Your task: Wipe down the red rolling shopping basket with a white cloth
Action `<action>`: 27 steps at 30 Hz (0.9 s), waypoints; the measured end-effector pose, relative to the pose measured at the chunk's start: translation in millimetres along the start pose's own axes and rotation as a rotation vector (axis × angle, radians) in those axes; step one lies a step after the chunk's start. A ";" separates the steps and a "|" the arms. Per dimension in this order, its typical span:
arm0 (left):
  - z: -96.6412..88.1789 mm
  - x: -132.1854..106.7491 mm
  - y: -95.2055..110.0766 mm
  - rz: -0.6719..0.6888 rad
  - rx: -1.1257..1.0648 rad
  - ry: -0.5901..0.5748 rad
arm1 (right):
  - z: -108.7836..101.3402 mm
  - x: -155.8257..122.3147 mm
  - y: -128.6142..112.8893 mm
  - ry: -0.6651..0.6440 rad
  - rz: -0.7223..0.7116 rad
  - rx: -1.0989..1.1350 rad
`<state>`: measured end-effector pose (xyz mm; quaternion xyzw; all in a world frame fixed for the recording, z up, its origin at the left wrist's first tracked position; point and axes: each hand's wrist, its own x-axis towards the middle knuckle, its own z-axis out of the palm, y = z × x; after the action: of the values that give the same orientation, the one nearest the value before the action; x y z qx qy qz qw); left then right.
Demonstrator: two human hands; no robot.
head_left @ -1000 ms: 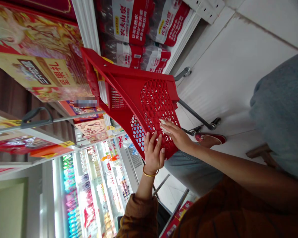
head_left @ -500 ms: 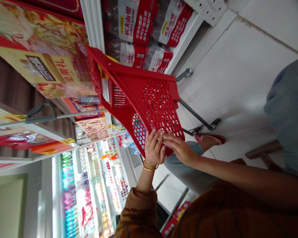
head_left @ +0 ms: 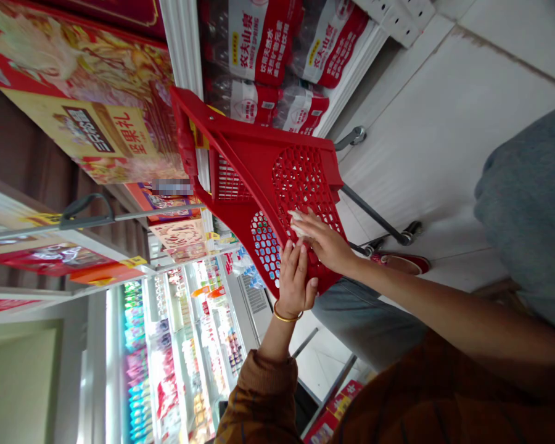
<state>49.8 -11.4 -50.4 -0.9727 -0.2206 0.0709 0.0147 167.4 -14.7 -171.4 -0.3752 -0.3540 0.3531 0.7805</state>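
Note:
A red plastic shopping basket point(head_left: 259, 160) with mesh walls is tilted in front of me. My left hand point(head_left: 296, 280), with a gold bangle at the wrist, grips the basket's lower corner, fingers flat on the mesh and thumb round the edge. My right hand point(head_left: 324, 240) lies on the mesh wall. Its fingers press a small white wad point(head_left: 296, 223), probably a cloth or tissue, against the holes.
Packs of bottled water point(head_left: 263, 43) and gift boxes point(head_left: 97, 129) fill the shelves beside the basket. A metal trolley frame with wheels point(head_left: 407, 235) stands on the white floor tiles. A lit chilled display point(head_left: 166, 357) is behind. Another person in grey point(head_left: 527, 209) stands close.
My right hand has slid with the white wad up the mesh wall, away from the corner it reached half a second ago. The left hand keeps its grip on the corner.

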 end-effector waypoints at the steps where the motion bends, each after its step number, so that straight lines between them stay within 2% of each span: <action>1: 0.2 -0.2 -0.1 -0.006 -0.002 -0.002 | 2.6 -0.6 0.2 -0.034 -0.023 0.003; 9: 1.9 1.0 -0.5 -0.008 -0.021 0.006 | 5.3 -33.2 -17.4 -0.086 -0.058 -0.038; 15: 0.8 2.3 -0.8 0.006 -0.021 0.002 | 5.2 -54.0 -20.6 -0.108 -0.086 -0.063; 21: 1.2 0.6 -1.4 0.018 -0.003 0.002 | -4.7 -74.2 -22.7 -0.167 -0.146 -0.048; 24: 0.3 -1.2 1.4 0.014 0.026 0.018 | -14.9 -75.3 -19.7 -0.169 -0.190 -0.025; 27: 0.7 -5.2 8.1 -0.056 0.013 0.039 | -21.0 -55.9 -17.7 -0.095 -0.145 -0.042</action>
<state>48.5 -20.9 -50.9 -0.9672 -0.2468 0.0529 0.0273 161.6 -75.8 -182.6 -0.3478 -0.4241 0.3054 0.7784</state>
